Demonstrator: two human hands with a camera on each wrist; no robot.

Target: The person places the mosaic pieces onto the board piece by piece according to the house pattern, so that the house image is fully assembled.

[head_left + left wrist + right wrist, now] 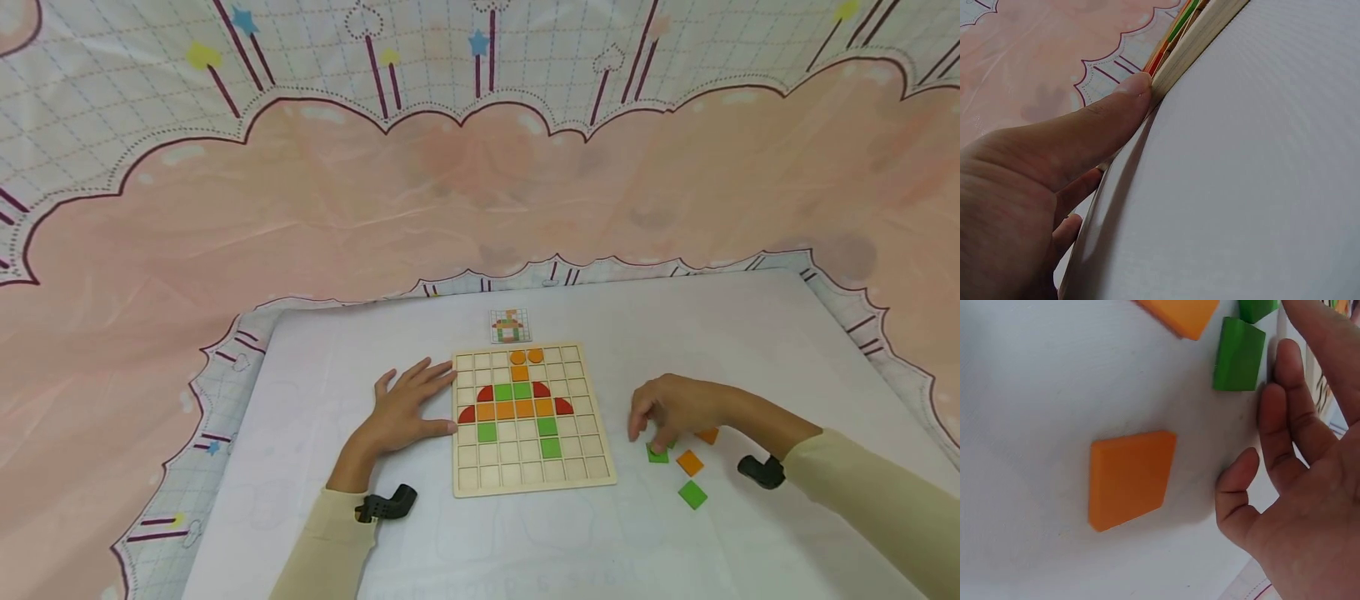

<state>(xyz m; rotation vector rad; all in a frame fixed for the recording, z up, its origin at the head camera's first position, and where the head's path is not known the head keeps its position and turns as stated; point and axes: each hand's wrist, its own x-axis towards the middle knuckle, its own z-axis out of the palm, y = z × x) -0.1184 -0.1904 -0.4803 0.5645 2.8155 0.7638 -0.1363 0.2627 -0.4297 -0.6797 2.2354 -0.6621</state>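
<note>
A square wooden grid board [497,477] holds red, green and orange pieces in its cells. The left hand [405,412] lies at the board's left edge with its fingers spread; in the left wrist view, the thumb [1100,122] touches the wooden side. To the board's right, the right hand [678,404] is bent down over loose square tiles. Its thumb tip overlaps a green tile [657,457], with the other fingertips apart from the thumb. In the right wrist view, curved fingers [1275,415] are beside a green tile [1239,356], and an orange tile [1132,481] lies near the little finger.
A small pattern card [510,326] lies just behind the board. An orange tile [690,463] and another green tile [693,495] are nearest the front, and a further orange tile [707,436] sits below the right wrist. A white cover spreads over the table [337,350].
</note>
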